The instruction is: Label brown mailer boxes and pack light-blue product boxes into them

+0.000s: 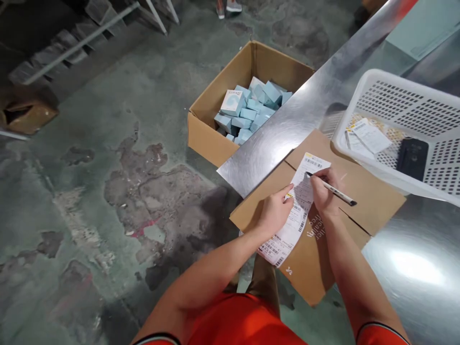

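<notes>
Item, nearest the camera: orange garment with dark-edged sleeves at the bottom of the view, both bare forearms reaching forward. Left hand: palm down, fingers laid loosely on the left edge of a printed label sheet, pinning it flat, closed on nothing. Right hand: fingers clenched around a pen, tip pointing left and resting on the upper part of the sheet, barrel slanting out to the right past the knuckles. Label sheet: long white strip with barcodes and fine print, too small to read, lying slantwise on a flattened brown carton. Carton: flap seams showing, white lettering near its lower end, lying on the tabletop with its near corner overhanging the edge. Tabletop: bare brushed metal, glare patch at lower right. White perforated plastic basket, beyond the carton to the right, its near rim just beside the carton; holds loose printed slips and a dark flat object, possibly a phone. Pale green box, far right corner of the tabletop. Open cardboard box on the concrete floor, left of the tabletop, part filled with small pale blue boxes heaped loosely. Floor: stained and patchy. Farthest: another person's shoes at the top edge, and metal rails at upper left
</notes>
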`<move>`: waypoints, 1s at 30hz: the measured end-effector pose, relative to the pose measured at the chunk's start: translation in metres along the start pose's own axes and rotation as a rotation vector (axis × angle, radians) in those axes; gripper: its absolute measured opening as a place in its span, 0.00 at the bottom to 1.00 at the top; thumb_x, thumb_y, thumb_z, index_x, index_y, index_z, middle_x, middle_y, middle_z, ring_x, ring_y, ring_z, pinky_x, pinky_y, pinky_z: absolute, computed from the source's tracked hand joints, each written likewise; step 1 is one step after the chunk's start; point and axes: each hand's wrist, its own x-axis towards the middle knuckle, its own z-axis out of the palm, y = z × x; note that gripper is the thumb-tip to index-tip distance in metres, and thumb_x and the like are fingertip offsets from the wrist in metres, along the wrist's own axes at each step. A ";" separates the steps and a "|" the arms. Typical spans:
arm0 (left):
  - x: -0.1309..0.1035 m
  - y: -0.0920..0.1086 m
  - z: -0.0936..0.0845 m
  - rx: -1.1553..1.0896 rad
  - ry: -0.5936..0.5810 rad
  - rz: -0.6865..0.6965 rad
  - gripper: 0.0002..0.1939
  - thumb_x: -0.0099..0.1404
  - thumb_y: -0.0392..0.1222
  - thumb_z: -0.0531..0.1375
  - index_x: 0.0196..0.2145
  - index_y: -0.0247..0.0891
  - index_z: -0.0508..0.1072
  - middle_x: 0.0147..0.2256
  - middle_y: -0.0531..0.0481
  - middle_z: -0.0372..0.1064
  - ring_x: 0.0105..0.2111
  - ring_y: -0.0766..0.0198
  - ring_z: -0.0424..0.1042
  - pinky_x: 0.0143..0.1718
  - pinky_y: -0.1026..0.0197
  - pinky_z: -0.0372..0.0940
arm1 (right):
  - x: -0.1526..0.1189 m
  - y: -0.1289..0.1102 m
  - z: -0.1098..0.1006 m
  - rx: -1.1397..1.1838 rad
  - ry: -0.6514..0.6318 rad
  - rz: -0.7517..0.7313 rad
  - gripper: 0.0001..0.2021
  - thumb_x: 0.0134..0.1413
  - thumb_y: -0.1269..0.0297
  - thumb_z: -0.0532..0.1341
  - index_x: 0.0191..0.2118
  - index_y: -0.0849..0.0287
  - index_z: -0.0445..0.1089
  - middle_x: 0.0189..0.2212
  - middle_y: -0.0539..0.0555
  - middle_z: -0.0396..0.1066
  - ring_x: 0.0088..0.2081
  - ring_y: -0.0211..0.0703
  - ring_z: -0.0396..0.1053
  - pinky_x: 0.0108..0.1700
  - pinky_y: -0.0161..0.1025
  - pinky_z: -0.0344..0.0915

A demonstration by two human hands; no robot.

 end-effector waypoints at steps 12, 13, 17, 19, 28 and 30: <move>-0.002 0.004 -0.003 0.009 -0.022 -0.012 0.23 0.67 0.39 0.58 0.59 0.45 0.73 0.20 0.58 0.64 0.23 0.69 0.55 0.28 0.67 0.54 | -0.001 -0.002 -0.002 -0.010 0.006 0.024 0.03 0.45 0.64 0.56 0.27 0.56 0.65 0.22 0.48 0.64 0.26 0.42 0.63 0.34 0.42 0.63; -0.002 0.004 -0.004 0.014 -0.025 -0.016 0.23 0.67 0.39 0.58 0.59 0.45 0.73 0.20 0.58 0.64 0.23 0.69 0.55 0.29 0.67 0.55 | -0.001 -0.002 -0.002 -0.012 0.004 0.024 0.04 0.44 0.63 0.55 0.27 0.56 0.64 0.22 0.48 0.64 0.26 0.42 0.63 0.34 0.43 0.64; -0.003 0.008 -0.004 -0.013 -0.040 -0.037 0.24 0.67 0.37 0.57 0.60 0.43 0.72 0.22 0.58 0.66 0.23 0.70 0.56 0.30 0.68 0.56 | -0.001 -0.002 -0.002 0.002 0.012 0.014 0.03 0.43 0.64 0.56 0.26 0.56 0.64 0.22 0.48 0.63 0.25 0.42 0.62 0.34 0.44 0.63; -0.002 0.008 -0.003 -0.027 -0.043 -0.040 0.24 0.66 0.36 0.57 0.60 0.42 0.72 0.22 0.58 0.66 0.23 0.70 0.56 0.29 0.68 0.56 | -0.002 -0.001 -0.003 0.007 0.011 0.023 0.02 0.42 0.64 0.56 0.25 0.55 0.63 0.22 0.48 0.64 0.25 0.42 0.61 0.33 0.43 0.62; 0.007 -0.030 0.002 -0.298 -0.135 0.075 0.34 0.65 0.38 0.57 0.68 0.39 0.58 0.31 0.52 0.76 0.25 0.68 0.65 0.28 0.67 0.58 | 0.011 -0.010 -0.013 0.656 0.154 0.360 0.12 0.50 0.53 0.58 0.37 0.53 0.58 0.27 0.47 0.68 0.21 0.34 0.57 0.25 0.36 0.63; 0.010 -0.039 0.001 -0.400 -0.212 0.071 0.33 0.63 0.38 0.58 0.66 0.37 0.61 0.35 0.49 0.77 0.26 0.68 0.66 0.28 0.67 0.60 | 0.005 -0.006 -0.035 0.681 0.218 0.387 0.15 0.49 0.52 0.60 0.39 0.53 0.59 0.30 0.48 0.70 0.23 0.33 0.59 0.28 0.35 0.65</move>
